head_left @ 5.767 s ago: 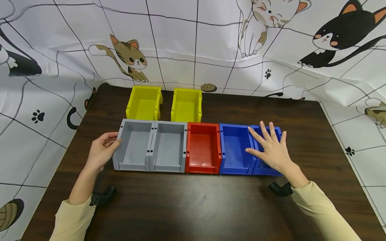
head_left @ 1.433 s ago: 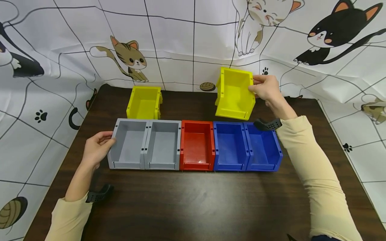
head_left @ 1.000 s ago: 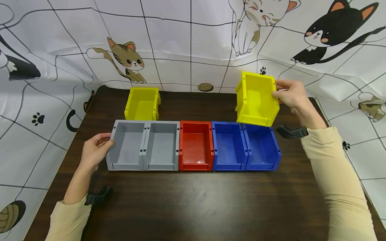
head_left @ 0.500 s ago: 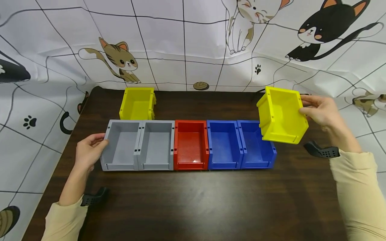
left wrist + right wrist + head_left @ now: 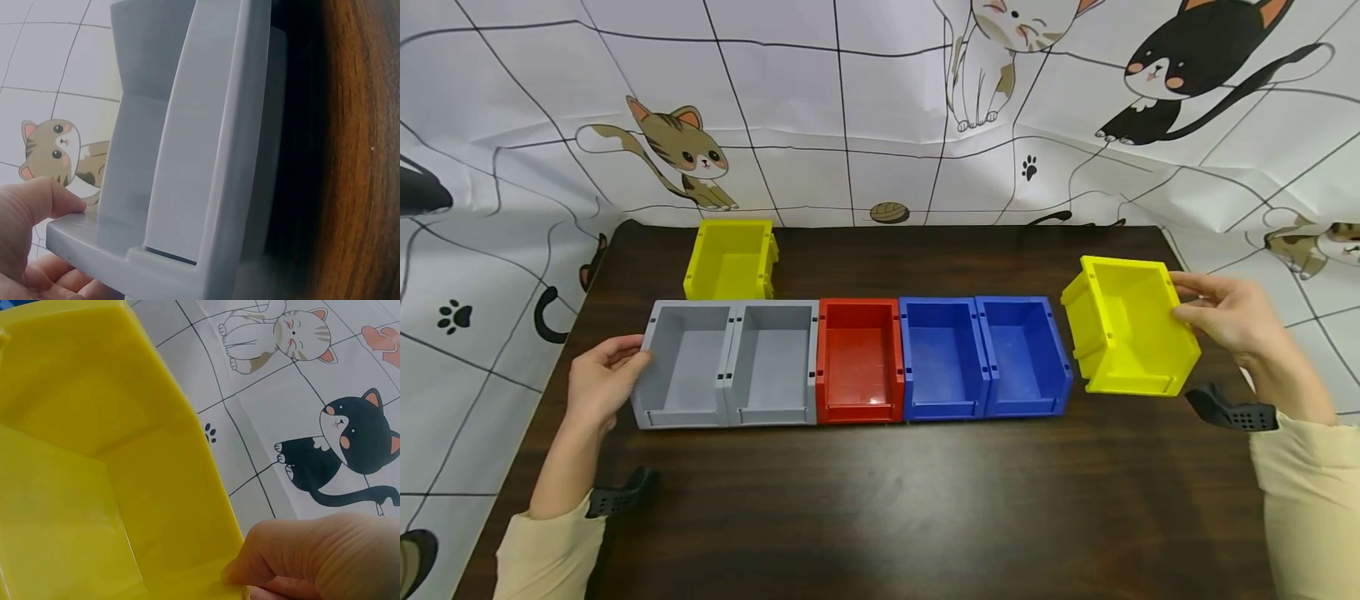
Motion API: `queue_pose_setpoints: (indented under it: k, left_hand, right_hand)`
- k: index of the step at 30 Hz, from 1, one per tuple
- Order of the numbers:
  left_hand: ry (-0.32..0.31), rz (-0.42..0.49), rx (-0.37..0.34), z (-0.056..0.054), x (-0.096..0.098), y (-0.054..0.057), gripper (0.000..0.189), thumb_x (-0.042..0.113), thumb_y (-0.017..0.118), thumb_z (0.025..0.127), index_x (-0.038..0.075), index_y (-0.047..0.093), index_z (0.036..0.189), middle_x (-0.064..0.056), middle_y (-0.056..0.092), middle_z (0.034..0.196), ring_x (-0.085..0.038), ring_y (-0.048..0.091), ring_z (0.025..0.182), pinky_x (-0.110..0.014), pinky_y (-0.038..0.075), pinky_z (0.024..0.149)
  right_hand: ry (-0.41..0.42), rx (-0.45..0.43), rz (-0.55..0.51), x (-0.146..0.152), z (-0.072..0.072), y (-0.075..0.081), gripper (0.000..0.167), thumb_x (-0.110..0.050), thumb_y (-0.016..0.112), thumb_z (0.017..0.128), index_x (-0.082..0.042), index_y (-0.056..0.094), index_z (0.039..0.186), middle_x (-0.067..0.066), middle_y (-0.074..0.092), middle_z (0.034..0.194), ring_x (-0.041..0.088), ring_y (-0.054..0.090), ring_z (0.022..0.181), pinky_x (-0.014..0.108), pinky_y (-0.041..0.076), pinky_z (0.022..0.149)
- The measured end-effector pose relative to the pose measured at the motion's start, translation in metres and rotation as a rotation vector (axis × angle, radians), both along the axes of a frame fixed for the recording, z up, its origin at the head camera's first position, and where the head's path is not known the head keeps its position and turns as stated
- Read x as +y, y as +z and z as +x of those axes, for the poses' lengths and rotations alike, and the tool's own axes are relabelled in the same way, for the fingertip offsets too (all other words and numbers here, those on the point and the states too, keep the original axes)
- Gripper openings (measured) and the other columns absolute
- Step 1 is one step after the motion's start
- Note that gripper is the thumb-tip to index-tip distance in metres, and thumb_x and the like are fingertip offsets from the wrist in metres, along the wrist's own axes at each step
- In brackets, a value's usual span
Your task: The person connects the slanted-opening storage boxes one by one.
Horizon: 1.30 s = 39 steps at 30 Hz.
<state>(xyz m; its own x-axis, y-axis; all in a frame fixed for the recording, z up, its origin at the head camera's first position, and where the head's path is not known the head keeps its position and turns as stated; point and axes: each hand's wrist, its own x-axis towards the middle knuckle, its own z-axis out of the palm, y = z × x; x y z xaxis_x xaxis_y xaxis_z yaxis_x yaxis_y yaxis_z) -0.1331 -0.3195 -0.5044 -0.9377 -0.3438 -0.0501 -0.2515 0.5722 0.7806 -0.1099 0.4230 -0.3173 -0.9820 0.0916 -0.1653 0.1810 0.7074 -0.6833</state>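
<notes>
My right hand [image 5: 1236,321] pinches the right wall of a yellow storage bin [image 5: 1131,325], tilted, just right of the row. That bin fills much of the right wrist view, thumb [image 5: 256,556] on its rim. At the row's left end my left hand [image 5: 601,379] pinches the outer wall of a grey bin [image 5: 688,362]; the left wrist view shows the thumb [image 5: 53,197] on top and the fingers beneath. Beside it, side by side, stand a second grey bin [image 5: 775,362], a red bin [image 5: 860,361] and two blue bins, one in the middle [image 5: 945,358] and one at the end [image 5: 1022,354].
Another yellow bin [image 5: 732,260] stands behind the grey ones. The dark wooden table [image 5: 865,500] runs back to a white cat-print sheet [image 5: 790,100] hanging behind it.
My right hand has gone from over a blue bin to the second yellow bin, lifted it from behind the row, and carried it right, then down towards me. The left hand keeps its grip.
</notes>
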Motion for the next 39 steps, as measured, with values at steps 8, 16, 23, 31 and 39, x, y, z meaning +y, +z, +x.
queue_pose_setpoints:
  k: [8, 16, 23, 31, 39]
  left_hand:
    - [-0.015, -0.002, -0.001, -0.001, -0.009, -0.007, 0.047, 0.04, 0.058, 0.09, 0.009, 0.058, 0.126, -0.009, 0.058, 0.115, -0.008, 0.058, 0.089, -0.008, 0.045, 0.066]
    - [-0.021, 0.009, 0.024, 0.001, -0.003, -0.001, 0.046, 0.036, 0.058, 0.091, 0.006, 0.057, 0.125, -0.011, 0.058, 0.115, -0.007, 0.058, 0.09, -0.007, 0.045, 0.067]
    - [-0.018, 0.015, 0.021, 0.002, -0.002, 0.001, 0.044, 0.036, 0.058, 0.091, 0.006, 0.058, 0.124, -0.009, 0.059, 0.112, -0.007, 0.058, 0.088, -0.008, 0.045, 0.066]
    - [-0.01, 0.03, 0.028, 0.001, -0.003, 0.0, 0.043, 0.031, 0.059, 0.091, 0.004, 0.058, 0.124, -0.006, 0.06, 0.109, -0.002, 0.057, 0.086, -0.008, 0.045, 0.065]
    - [-0.02, 0.029, 0.03, 0.003, -0.001, 0.002, 0.044, 0.032, 0.058, 0.091, 0.005, 0.057, 0.125, -0.011, 0.058, 0.114, -0.003, 0.057, 0.088, -0.008, 0.045, 0.067]
  right_hand:
    - [0.035, -0.027, 0.018, -0.003, 0.005, -0.015, 0.051, -0.003, 0.056, 0.092, 0.014, 0.035, 0.136, 0.03, 0.052, 0.118, -0.004, 0.058, 0.07, 0.026, 0.054, 0.061]
    - [0.028, -0.071, -0.002, 0.0, 0.001, -0.021, 0.053, -0.006, 0.053, 0.094, 0.012, 0.031, 0.139, 0.035, 0.048, 0.124, -0.003, 0.059, 0.071, 0.027, 0.054, 0.063]
    - [0.04, -0.064, 0.001, 0.002, -0.003, -0.025, 0.053, -0.007, 0.055, 0.094, 0.012, 0.033, 0.138, 0.021, 0.053, 0.118, -0.003, 0.058, 0.072, 0.026, 0.054, 0.062]
    - [0.059, -0.065, 0.012, 0.001, -0.006, -0.027, 0.053, -0.007, 0.054, 0.094, 0.012, 0.033, 0.138, 0.03, 0.049, 0.123, -0.002, 0.059, 0.071, 0.026, 0.054, 0.062]
    - [0.081, -0.093, 0.029, 0.0, -0.008, -0.029, 0.052, -0.008, 0.053, 0.095, 0.011, 0.033, 0.139, 0.04, 0.041, 0.128, -0.001, 0.059, 0.071, 0.026, 0.054, 0.063]
